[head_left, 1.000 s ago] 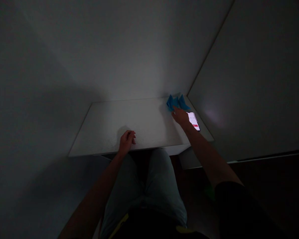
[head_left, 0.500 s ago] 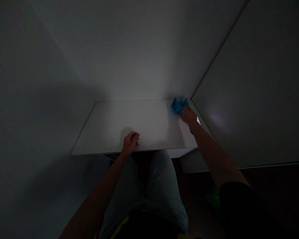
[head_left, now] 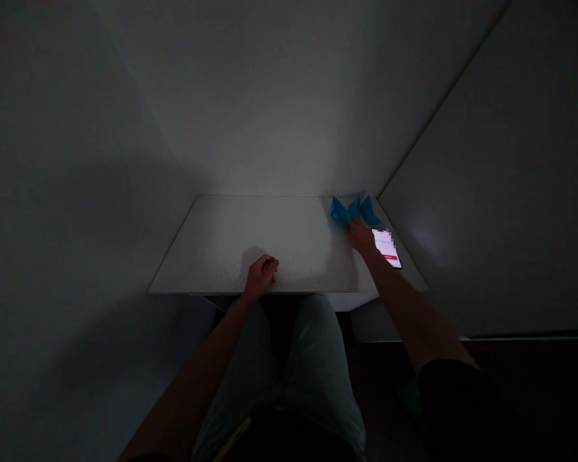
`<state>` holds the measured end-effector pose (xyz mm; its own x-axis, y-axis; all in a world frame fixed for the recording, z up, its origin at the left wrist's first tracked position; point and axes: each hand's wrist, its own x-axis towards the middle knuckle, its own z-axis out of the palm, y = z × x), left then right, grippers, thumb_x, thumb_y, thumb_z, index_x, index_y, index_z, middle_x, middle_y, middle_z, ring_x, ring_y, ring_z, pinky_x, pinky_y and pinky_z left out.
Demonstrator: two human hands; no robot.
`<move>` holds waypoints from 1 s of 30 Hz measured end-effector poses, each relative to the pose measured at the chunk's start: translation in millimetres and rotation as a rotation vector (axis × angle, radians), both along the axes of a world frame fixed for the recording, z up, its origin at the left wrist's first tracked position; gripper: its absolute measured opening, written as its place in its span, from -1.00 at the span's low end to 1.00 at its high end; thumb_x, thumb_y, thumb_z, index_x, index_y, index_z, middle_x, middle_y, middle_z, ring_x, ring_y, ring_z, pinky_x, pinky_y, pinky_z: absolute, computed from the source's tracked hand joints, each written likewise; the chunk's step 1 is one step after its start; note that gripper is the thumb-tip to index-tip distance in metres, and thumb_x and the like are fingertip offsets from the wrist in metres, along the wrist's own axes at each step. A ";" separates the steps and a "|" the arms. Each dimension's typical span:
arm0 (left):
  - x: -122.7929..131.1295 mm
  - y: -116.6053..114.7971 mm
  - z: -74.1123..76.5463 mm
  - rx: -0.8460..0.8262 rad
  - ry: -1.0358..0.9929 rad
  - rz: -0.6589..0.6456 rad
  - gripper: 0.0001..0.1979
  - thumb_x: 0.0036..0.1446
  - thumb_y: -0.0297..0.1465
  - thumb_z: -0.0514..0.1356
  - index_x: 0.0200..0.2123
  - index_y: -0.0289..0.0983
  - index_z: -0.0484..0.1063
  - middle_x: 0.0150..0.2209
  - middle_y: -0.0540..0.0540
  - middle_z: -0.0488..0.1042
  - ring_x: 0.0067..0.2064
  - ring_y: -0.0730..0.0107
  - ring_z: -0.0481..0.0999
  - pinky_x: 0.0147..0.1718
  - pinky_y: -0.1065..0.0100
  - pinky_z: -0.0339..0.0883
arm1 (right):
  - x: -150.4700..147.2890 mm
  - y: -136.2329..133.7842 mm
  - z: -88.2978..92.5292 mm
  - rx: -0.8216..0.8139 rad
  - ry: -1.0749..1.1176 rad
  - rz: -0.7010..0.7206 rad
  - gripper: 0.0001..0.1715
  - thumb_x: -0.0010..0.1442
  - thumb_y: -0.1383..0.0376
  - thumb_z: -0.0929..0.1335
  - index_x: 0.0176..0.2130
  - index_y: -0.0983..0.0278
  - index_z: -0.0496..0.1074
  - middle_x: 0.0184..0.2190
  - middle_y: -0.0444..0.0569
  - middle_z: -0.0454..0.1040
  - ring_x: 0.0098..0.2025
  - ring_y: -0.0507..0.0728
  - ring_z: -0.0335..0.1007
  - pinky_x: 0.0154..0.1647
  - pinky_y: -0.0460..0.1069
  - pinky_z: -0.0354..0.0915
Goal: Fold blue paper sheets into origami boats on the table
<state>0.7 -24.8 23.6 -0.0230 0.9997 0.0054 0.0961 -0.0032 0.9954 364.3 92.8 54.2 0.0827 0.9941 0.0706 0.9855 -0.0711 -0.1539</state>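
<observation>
A folded blue paper boat (head_left: 339, 211) stands at the back right of the white tabletop (head_left: 274, 224). My right hand (head_left: 359, 235) reaches to its near side, fingers closed at its lower edge and partly covering it. Close beside it on the right stands a second blue paper boat (head_left: 370, 213), apart from my fingers. Near the front edge of the table rests my left hand (head_left: 261, 276), fingers curled in with nothing visible in them.
A phone (head_left: 386, 248) with a lit screen lies on the tabletop to the right of my right wrist. Grey walls border the table at the back, left and right. My knees (head_left: 313, 327) are under the front edge. The room is dim.
My right hand has shifted left and slightly toward me, along with the left paper boat, opening a gap from the other boat. The phone is now largely uncovered. My left hand stays curled.
</observation>
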 end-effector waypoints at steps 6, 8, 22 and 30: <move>-0.1 0.9 0.6 0.010 -0.003 -0.018 -0.55 0.10 0.06 0.32 -0.33 -0.22 0.44 -0.46 0.02 0.47 -0.53 0.49 0.41 -0.57 0.45 0.37 | -23.2 -27.9 29.0 0.175 0.122 0.101 -0.50 0.53 0.09 0.22 0.18 0.31 0.53 0.19 0.26 0.51 0.04 0.30 0.53 0.07 0.12 0.43; -0.1 1.7 0.3 0.022 -0.015 -0.023 -0.54 0.12 0.07 0.32 -0.30 -0.23 0.43 -0.45 0.03 0.48 -0.55 0.51 0.40 -0.57 0.45 0.37 | -38.3 -41.3 40.1 0.246 0.212 0.161 -0.45 0.52 0.02 0.23 0.22 0.28 0.52 0.20 0.23 0.49 -0.03 0.27 0.54 0.07 0.13 0.44; -1.2 8.9 -6.6 0.019 -0.199 0.046 -0.24 0.20 -0.09 0.35 0.40 -0.08 0.22 -0.01 -0.12 0.55 -0.36 0.44 0.61 -0.49 0.43 0.52 | -135.7 -123.0 -38.0 0.147 0.680 0.605 -0.61 0.32 0.28 0.33 0.09 0.14 0.58 -0.01 0.05 0.58 0.03 0.23 0.51 0.12 0.14 0.44; -2.2 14.5 -9.6 0.006 -0.221 0.020 -0.59 0.26 -0.09 0.26 0.01 -0.26 0.48 -0.27 -0.07 0.56 -0.41 0.36 0.61 -0.52 0.35 0.55 | -128.0 -104.8 -47.3 0.260 0.826 0.353 -0.59 0.24 0.22 0.33 0.04 0.21 0.57 -0.01 0.09 0.62 -0.06 0.23 0.53 0.01 0.14 0.45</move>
